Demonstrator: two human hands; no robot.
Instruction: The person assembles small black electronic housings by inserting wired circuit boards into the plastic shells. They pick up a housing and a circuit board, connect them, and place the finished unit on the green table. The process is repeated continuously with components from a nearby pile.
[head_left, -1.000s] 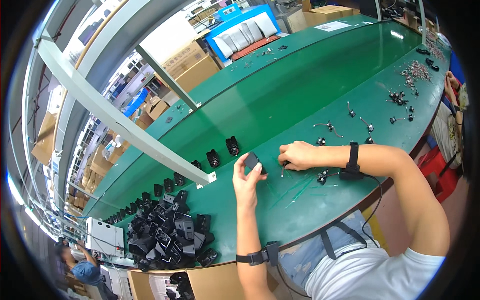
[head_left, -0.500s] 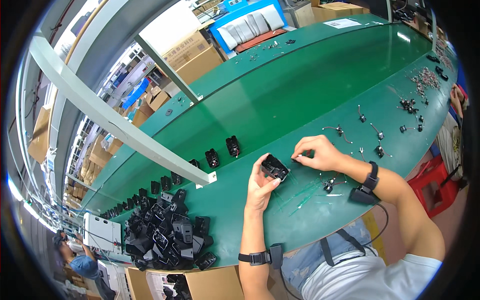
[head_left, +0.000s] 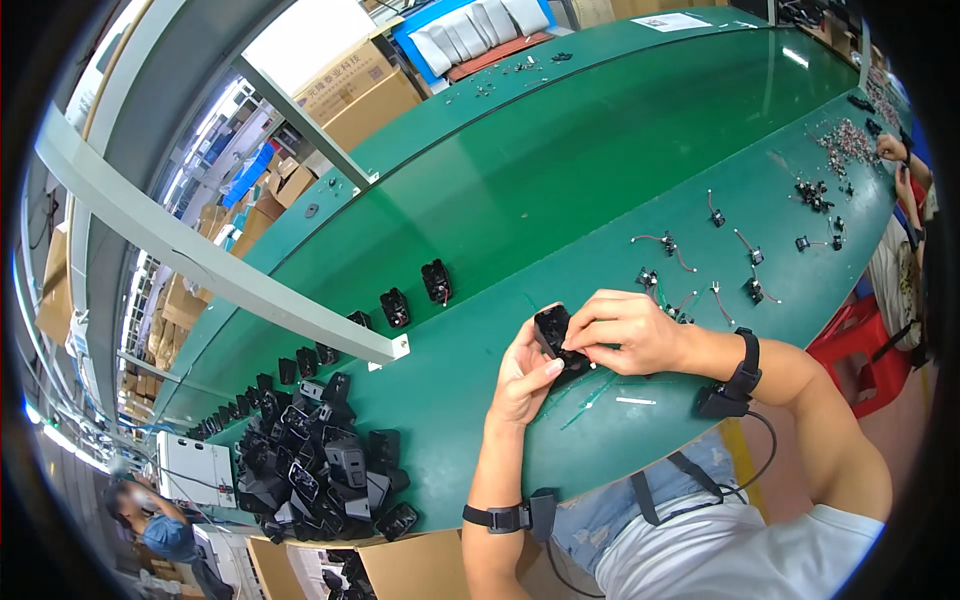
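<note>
My left hand [head_left: 520,378] holds a small black plastic socket part [head_left: 553,333] from below, just above the green table [head_left: 480,420]. My right hand [head_left: 628,330] rests on top of the same part, fingers curled over its right side and pressing something small against it. What sits under those fingers is hidden. Several small wired black components [head_left: 665,245] lie on the table just beyond my right hand.
A heap of black socket parts [head_left: 320,465] lies at the left near the table edge. Single black parts [head_left: 436,281] stand in a row on the green conveyor belt. More small pieces [head_left: 845,140] and another person's hand [head_left: 890,148] are far right. Cardboard boxes [head_left: 350,85] behind.
Both hands have come together on the black part; my right hand moved from the table onto the part, which my left hand still holds.
</note>
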